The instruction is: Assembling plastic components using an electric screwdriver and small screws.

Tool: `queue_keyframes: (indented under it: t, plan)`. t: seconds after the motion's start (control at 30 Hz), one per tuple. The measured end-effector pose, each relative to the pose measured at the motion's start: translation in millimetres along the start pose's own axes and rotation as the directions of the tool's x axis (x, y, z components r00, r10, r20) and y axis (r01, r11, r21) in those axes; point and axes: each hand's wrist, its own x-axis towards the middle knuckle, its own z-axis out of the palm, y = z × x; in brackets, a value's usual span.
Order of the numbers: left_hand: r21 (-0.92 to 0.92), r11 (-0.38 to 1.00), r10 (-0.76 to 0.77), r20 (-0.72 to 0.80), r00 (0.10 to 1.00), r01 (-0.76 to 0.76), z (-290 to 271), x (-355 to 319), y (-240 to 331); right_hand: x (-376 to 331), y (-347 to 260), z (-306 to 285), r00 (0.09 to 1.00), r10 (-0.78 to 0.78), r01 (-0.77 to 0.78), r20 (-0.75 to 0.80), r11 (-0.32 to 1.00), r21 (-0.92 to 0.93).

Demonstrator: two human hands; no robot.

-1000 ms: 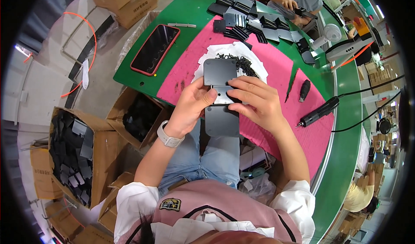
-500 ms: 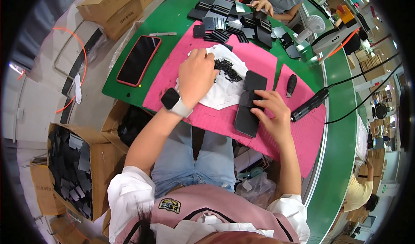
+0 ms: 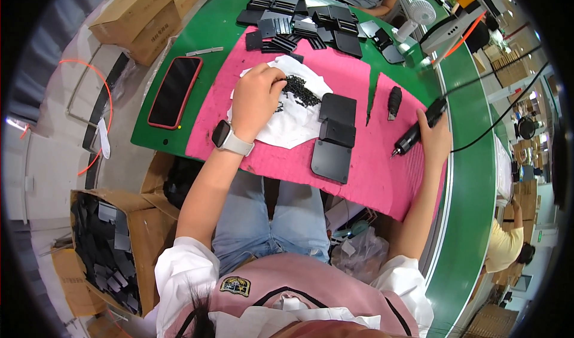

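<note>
My left hand [image 3: 256, 100] rests on a white cloth [image 3: 294, 118], fingers pinched at a pile of small black screws [image 3: 299, 91]. My right hand [image 3: 434, 139] grips a black electric screwdriver [image 3: 414, 134] with its cable running off to the right, tip pointing down at the pink mat [image 3: 359, 176]. Between the hands lie three flat black plastic plates [image 3: 335, 136] in a row on the mat, untouched.
A phone in a red case [image 3: 173, 91] lies on the green table at left. Many black parts [image 3: 311, 21] are stacked at the far end, where another person sits. A black handle tool [image 3: 394, 102] lies on the mat. Cardboard boxes of black parts [image 3: 104, 242] stand on the floor at left.
My right hand let go of the black plates and took hold of the screwdriver at right. My left hand stayed at the screw pile on the cloth.
</note>
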Motion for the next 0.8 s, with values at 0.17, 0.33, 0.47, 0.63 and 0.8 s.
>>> queue_keyframes:
  t: [0.17, 0.33, 0.47, 0.63, 0.8]
  plan:
    - [-0.179, 0.976, -0.112, 0.052, 0.992, 0.12, -4, -1, 0, 19, -1, 23, 0.951, 0.111, -0.245, 0.288, 0.839, 0.486]
    - [-0.177, 0.981, -0.074, 0.026, 0.997, 0.077, -5, 1, 2, 15, -13, 19, 0.945, 0.073, -0.298, 0.32, 0.6, 0.742]
    - [-0.175, 0.976, -0.116, 0.091, 0.989, 0.131, -7, -1, 4, 12, -32, 1, 0.946, -0.022, -0.299, 0.324, 0.324, 0.898]
    - [-0.189, 0.974, -0.111, 0.083, 0.99, 0.125, -4, -1, 3, 9, -60, -29, 0.949, -0.139, -0.297, 0.283, -0.09, 0.951]
    - [-0.253, 0.951, -0.17, 0.055, 0.984, 0.178, -6, 0, 9, 2, -83, -64, 0.966, -0.19, -0.2, 0.174, -0.129, 0.971]
